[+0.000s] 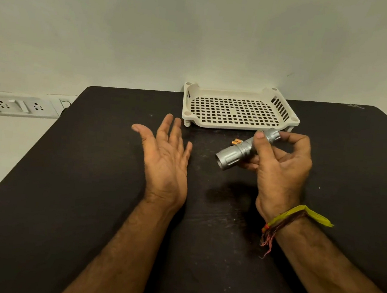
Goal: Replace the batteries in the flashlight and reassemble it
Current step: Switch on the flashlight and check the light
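Note:
A silver flashlight (239,151) is held above the black table (89,183), its lens end pointing down-left and its tail cap up-right. My right hand (280,164) grips its body with thumb and curled fingers. Just behind the flashlight, small copper-tipped batteries (236,141) lie on the table, partly hidden by it. My left hand (166,153) hovers to the left of the flashlight, palm up and fingers straight, holding nothing.
A cream perforated plastic tray (238,124) stands at the back of the table against the wall, just beyond the flashlight. Wall sockets (19,105) sit off the table's left edge. A yellow thread band is on my right wrist.

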